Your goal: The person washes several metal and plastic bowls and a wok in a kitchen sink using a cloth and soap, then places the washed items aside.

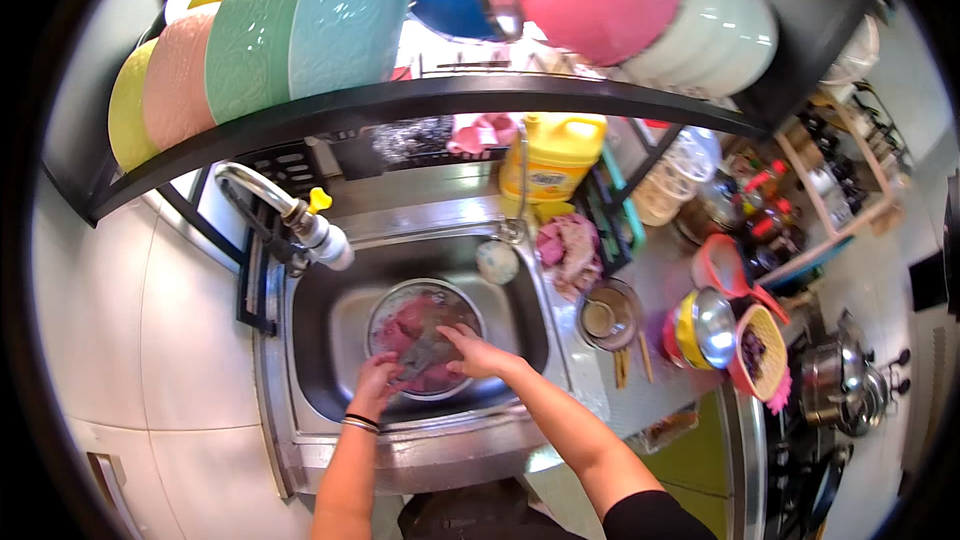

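A round metal basin (480,313) stands in the stainless steel sink (330,330). Soaking in its water is pink and grey cloth (412,341). My left hand (377,381) is at the basin's near left side, fingers bent beside the cloth; blur hides whether they grip it. Over the right part of the basin, my right hand (474,352) has its fingers apart, close to the cloth and holding nothing visible. The faucet (326,240), with a white nozzle and yellow knob, hangs over the sink's back left corner.
A black rack (450,94) of bowls spans overhead. Beyond the sink's back right stands a yellow jug (555,157); a pinkish rag (574,251) lies nearby. On the right counter are a glass bowl (626,315), stacked bowls (712,326) and a basket (772,352). A pot (821,386) sits farther right.
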The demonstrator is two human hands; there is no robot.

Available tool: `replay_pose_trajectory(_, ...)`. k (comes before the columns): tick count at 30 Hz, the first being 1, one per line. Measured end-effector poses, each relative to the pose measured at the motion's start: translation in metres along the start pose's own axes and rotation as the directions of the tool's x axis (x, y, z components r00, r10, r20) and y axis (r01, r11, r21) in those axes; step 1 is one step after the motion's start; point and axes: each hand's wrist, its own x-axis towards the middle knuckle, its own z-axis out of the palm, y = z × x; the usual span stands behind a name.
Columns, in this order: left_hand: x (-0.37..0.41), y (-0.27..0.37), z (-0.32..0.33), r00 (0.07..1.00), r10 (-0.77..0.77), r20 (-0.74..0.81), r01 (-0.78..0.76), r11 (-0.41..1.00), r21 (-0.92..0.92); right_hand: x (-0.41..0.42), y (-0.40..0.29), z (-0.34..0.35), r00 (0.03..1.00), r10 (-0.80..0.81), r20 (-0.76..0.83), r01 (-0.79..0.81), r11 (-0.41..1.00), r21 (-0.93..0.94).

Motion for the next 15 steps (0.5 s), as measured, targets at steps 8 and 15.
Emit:
replay_pose_trajectory(8, -0.014, 0.001, -0.005, 0.998, -0.012, -0.055, 0.013, 1.000, 0.009, 0.109, 0.011, 0.079, 0.977, 0.159, 0.144, -0.037, 0.784, -0.620)
replay_pose_trajectory(15, -0.002, -0.006, -0.004, 0.987, -0.122, -0.104, 0.114, 0.990, -0.080, 0.111, 0.009, 0.100, 0.871, 0.339, -0.356, -0.305, 0.940, 0.151)
